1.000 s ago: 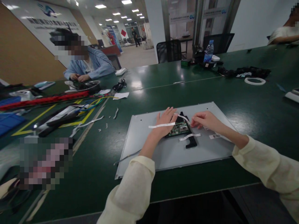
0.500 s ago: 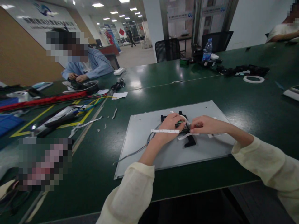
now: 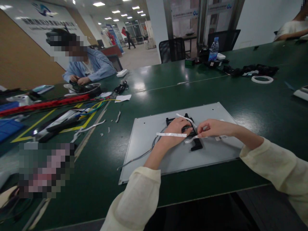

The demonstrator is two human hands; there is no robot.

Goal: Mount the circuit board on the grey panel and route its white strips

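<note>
A grey metal panel [image 3: 149, 150] lies flat on the green table [image 3: 101, 173] in front of me. At its middle sits a black bracket [image 3: 196, 144] with a circuit board mostly hidden under my hands. My left hand [image 3: 174, 131] rests on the board with fingers curled, and a white tape strip [image 3: 170, 134] lies across it. My right hand [image 3: 211, 127] is pinched on another white strip [image 3: 192, 138] at the board's right edge. A third white strip [image 3: 185, 117] arches above the bracket. A thin grey cable [image 3: 137, 157] runs from the board off the panel's left side.
A person in a blue jacket [image 3: 93, 67] works at the far left among red bars [image 3: 45, 103], cables and tools. White tape scraps [image 3: 91, 126] lie left of the panel. A water bottle [image 3: 213, 48], black parts [image 3: 252, 69] and a white ring [image 3: 261, 79] sit at the back right.
My left hand has slid from the panel onto the board and curled over it. My right hand has closed in toward the board and pinched a strip. The bracket's top has come into sight.
</note>
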